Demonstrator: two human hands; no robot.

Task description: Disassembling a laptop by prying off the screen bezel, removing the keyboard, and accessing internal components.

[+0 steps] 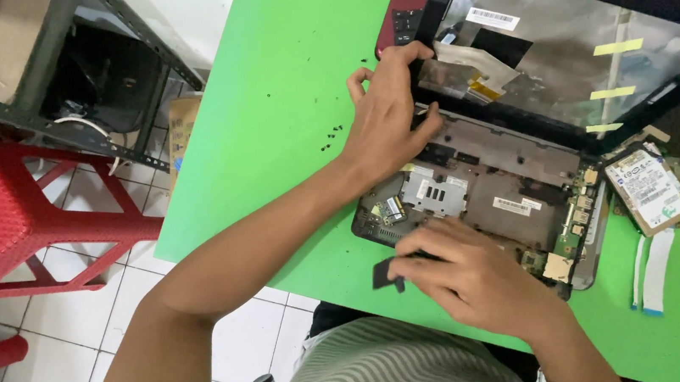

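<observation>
Hidden: far edge of the screen panel [576, 64] cut off by the frame's top; right hand's fingertips partly out of sight behind the small black piece; left fingertips tucked at the hinge corner, contact hard to make out.
Left hand [386, 119]: curled, thumb and fingers pinched on the black bezel at the panel's left edge, near the dark red lid corner [408, 7].
Right hand [475, 279]: loosely closed, gripped a small flat black piece [389, 273] at the base's front edge.
Laptop base [484, 203]: lay on the green table [279, 124], cover off, grey metal shields, green circuit board and small connectors inside the shallow shell.
Panel surface: dull grey foil backing, yellow tape strips, a white label, a pale ribbon cable.
Beside the base: flat rectangular hard drive [647, 188] with white label, two white ribbon cables [654, 269], dark flat pieces at right.
Small parts: tiny black screws [330, 139] scattered on the table.
Off the table: red plastic stool [5, 213], grey metal shelf [75, 41], white tiled floor.
</observation>
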